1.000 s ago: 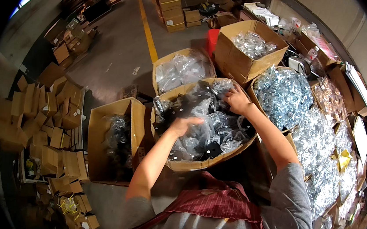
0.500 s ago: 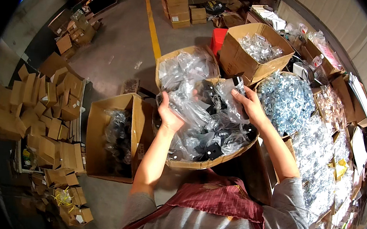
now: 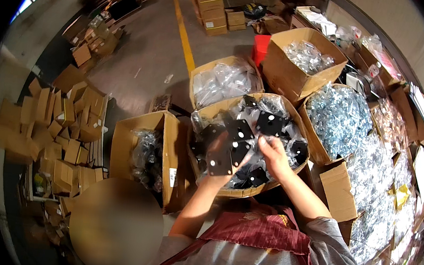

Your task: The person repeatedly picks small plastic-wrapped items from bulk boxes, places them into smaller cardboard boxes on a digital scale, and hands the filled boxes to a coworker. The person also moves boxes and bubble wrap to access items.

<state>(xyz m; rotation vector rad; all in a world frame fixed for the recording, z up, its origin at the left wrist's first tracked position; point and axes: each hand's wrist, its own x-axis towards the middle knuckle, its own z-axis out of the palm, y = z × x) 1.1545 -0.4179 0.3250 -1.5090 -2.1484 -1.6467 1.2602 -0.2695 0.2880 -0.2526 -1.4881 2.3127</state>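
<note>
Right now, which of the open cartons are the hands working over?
The round-bulged carton of bagged black plates, directly under both hands; the neighbouring cartons hold clear or silvery bags.

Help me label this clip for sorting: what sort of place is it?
Probably a warehouse or packing floor. Open cartons hold bagged metal parts, flat boxes are stacked at the left, and a yellow line runs down the concrete floor. Both hands, left hand and right hand, hold bagged black plates.

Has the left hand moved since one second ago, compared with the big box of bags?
Yes. The left hand was reaching into the box; now it is raised above the near rim, holding black plates.
</note>
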